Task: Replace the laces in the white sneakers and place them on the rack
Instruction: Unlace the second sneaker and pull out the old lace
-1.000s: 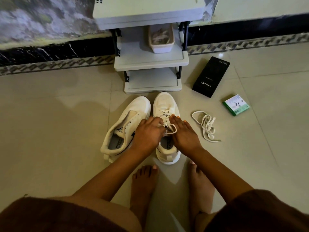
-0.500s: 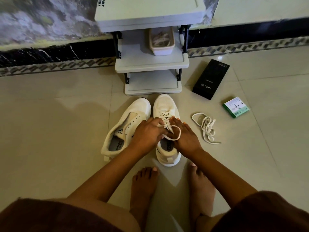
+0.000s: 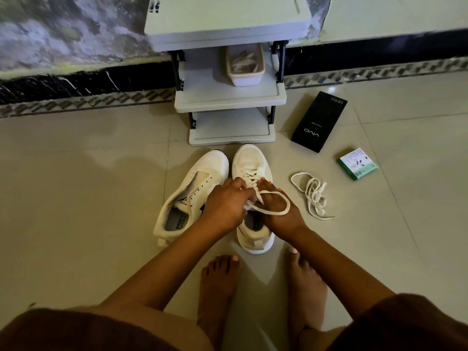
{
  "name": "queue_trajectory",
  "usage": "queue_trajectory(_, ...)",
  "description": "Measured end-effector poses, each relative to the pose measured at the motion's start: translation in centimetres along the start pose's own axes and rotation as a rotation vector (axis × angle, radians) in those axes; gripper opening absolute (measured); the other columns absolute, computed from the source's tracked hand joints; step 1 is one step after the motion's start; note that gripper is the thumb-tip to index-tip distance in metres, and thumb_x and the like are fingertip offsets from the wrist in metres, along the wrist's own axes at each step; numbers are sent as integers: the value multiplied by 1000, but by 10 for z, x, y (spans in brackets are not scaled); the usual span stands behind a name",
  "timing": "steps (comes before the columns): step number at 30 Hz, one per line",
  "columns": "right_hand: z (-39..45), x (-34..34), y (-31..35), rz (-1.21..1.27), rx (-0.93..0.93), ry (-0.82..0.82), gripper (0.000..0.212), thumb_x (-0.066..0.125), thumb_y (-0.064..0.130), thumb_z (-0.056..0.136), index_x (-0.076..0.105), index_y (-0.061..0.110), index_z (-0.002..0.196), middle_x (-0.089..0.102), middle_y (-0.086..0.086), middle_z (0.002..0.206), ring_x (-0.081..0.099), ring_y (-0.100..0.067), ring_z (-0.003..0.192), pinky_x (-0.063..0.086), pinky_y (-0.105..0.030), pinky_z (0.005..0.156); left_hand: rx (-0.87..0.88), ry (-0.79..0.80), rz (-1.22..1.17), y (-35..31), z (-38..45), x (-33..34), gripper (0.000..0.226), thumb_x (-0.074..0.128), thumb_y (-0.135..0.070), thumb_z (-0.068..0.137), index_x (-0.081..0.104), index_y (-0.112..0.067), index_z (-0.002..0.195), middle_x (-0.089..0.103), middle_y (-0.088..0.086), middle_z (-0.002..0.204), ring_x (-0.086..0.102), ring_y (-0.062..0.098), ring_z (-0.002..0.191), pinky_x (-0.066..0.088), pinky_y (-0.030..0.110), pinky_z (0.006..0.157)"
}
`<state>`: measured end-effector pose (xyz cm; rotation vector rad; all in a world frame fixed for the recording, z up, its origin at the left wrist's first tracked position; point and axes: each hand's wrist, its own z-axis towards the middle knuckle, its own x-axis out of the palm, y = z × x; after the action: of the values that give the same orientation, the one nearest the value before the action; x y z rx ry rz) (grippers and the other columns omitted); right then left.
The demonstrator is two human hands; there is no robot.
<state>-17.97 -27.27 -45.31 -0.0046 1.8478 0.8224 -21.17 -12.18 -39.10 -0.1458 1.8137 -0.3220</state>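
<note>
Over the laced sneaker (image 3: pixel 253 198), the left hand (image 3: pixel 225 206) pinches its lace (image 3: pixel 276 203) while the right hand (image 3: pixel 276 209) lies flat, loop draped across. Limp, light lace, I judge; grip near its tip. Unlaced sneaker (image 3: pixel 195 193) alongside, rack (image 3: pixel 228 97) beyond.

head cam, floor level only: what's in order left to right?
Unlaced sneaker → left hand → laced sneaker with right hand on it → loose lace → black box → green box.
</note>
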Motion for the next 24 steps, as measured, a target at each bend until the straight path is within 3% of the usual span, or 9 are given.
queue_trajectory(3,-3,-2,4,6,15,2,70,31,52,91,23,13,148,20,-6,156,20,-19,144,13,-25,115,-27,-21,130,-3,-2,7,30,47,-24,95,55,-27,125,41,0,139,41,21,122,40,32,95)
queue_trajectory(6,0,0,2,14,33,22,63,38,46,95,25,15,148,21,-4,156,21,-20,143,18,-31,118,47,-39,219,-4,3,8,28,49,-21,93,57,-19,120,47,1,131,43,22,118,39,32,93)
queue_trajectory(7,0,0,2,1,17,29,61,35,46,95,30,14,147,25,-5,155,23,-21,143,21,-36,117,85,-45,120,-3,6,6,25,52,-20,90,61,-16,113,52,2,123,46,22,114,40,32,91)
queue_trajectory(10,1,-5,1,-42,11,55,52,30,39,94,49,12,134,42,-9,145,36,-26,135,35,-36,107,150,-104,-579,-8,6,-8,8,60,-20,81,64,-14,84,60,-1,96,57,17,95,46,29,85)
queue_trajectory(12,1,-4,0,-81,34,58,45,37,35,98,41,14,138,39,-9,146,38,-28,131,39,-34,98,112,-132,-852,-10,4,-14,6,63,-11,85,61,-16,82,61,-2,90,60,16,91,47,27,86)
queue_trajectory(15,3,-1,0,-96,20,41,52,40,33,99,26,19,147,21,-3,156,27,-26,138,34,-32,105,3,-122,-1001,-4,5,-13,10,60,-10,90,58,-20,86,62,-4,89,59,16,91,49,26,83)
queue_trajectory(17,3,0,0,-101,15,39,52,40,32,98,27,19,147,25,-4,155,28,-24,139,31,-29,107,-23,-107,-839,3,5,-10,10,66,-16,87,58,-18,93,60,-4,98,56,16,97,47,23,81)
queue_trajectory(21,-2,-1,1,-69,-43,18,76,18,55,85,25,13,148,21,-7,156,18,-21,144,7,-21,112,51,-13,-51,7,3,4,33,62,-25,85,60,-25,118,45,-2,135,41,22,122,34,34,98)
queue_trajectory(24,3,5,-4,-57,-71,3,90,14,62,75,30,7,145,27,-12,153,22,-25,143,10,-30,116,64,-70,135,5,1,13,32,46,-28,94,60,-26,123,43,-4,141,37,19,128,25,31,100)
